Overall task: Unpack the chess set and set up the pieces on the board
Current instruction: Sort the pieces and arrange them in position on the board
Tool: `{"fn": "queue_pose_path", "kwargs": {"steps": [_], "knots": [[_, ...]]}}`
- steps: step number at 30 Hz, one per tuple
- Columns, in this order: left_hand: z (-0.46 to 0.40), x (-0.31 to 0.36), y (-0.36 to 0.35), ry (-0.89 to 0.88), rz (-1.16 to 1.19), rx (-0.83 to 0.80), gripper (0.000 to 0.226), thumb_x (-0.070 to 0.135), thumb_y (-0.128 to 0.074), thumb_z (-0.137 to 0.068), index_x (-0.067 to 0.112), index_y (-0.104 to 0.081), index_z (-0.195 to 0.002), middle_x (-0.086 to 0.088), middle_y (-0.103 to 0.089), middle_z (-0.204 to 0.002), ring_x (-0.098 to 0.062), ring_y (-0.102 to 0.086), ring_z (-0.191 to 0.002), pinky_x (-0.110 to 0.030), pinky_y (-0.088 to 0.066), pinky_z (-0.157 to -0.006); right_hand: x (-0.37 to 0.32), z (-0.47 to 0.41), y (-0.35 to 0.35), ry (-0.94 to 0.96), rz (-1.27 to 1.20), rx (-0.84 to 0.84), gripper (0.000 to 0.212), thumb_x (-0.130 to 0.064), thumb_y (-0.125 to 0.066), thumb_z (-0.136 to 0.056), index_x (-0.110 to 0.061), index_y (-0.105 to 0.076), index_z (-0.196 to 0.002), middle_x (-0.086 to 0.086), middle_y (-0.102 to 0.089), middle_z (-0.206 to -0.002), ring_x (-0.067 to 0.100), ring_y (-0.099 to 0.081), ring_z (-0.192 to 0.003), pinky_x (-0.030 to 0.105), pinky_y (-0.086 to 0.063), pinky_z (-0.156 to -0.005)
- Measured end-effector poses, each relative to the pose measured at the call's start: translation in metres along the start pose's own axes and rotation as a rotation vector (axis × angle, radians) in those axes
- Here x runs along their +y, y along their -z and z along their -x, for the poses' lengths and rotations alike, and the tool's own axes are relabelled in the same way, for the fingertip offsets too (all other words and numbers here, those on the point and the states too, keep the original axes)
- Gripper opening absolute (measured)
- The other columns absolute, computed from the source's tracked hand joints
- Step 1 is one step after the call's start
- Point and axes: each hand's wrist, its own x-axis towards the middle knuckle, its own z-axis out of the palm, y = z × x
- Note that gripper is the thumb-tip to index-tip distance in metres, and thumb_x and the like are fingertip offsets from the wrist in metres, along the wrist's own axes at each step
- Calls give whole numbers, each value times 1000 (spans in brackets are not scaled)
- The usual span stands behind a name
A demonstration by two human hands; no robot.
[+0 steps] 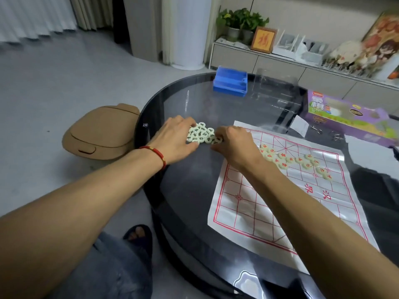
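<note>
From the head view, sorting seems underway: near the table's left edge, the left hand rests loosely spread on the pile of pieces while the right hand pinches one piece, probably bound next for the board.

Round dark glass tabletop. Sitting on it: a white board sheet with red grid lines, a loose cluster of black-marked pieces just left of the sheet, a blue tray at the far edge, and a purple box far right.
</note>
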Motion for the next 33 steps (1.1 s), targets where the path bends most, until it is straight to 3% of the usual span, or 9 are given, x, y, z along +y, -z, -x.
{"fn": "queue_pose_path", "kwargs": {"steps": [10,17,21,28,33], "knots": [[11,4,12,23,31,22,49,35,-64,-90,17,-52,-134,-11,-55,-126,-29,-48,-118,-35,-39,-97,-6,4,3,6,38,-6,27,-37,-68,-86,-19,-65,-106,3,-65,-109,27,-60,-100,42,-48,-83],[13,3,15,30,24,21,46,35,-65,-90,17,-54,-132,-11,-56,-125,-29,-49,-117,-38,-41,-95,-10,16,5,74,112,46,25,-41,-63,-91,-17,-62,-99,4,-67,-101,31,-61,-94,38,-40,-75],[12,1,15,40,15,18,45,33,-65,-91,18,-54,-132,-11,-57,-124,-29,-50,-118,-38,-43,-95,-15,16,9,97,25,-5,28,-35,-70,-87,-15,-64,-107,8,-66,-106,31,-62,-96,44,-52,-79],[13,1,15,59,5,0,46,31,-65,-90,18,-54,-132,-11,-56,-125,-29,-50,-119,-41,-46,-94,-22,11,6,126,0,-23,15,-19,-67,-90,-7,-70,-99,11,-67,-99,30,-61,-89,39,-47,-74],[13,1,14,61,-2,-16,46,30,-65,-90,18,-54,-133,-11,-56,-125,-29,-50,-120,-41,-45,-96,-19,15,16,142,-63,-48,11,-16,-68,-85,-9,-72,-93,9,-71,-91,30,-64,-85,41,-53,-75]]}}
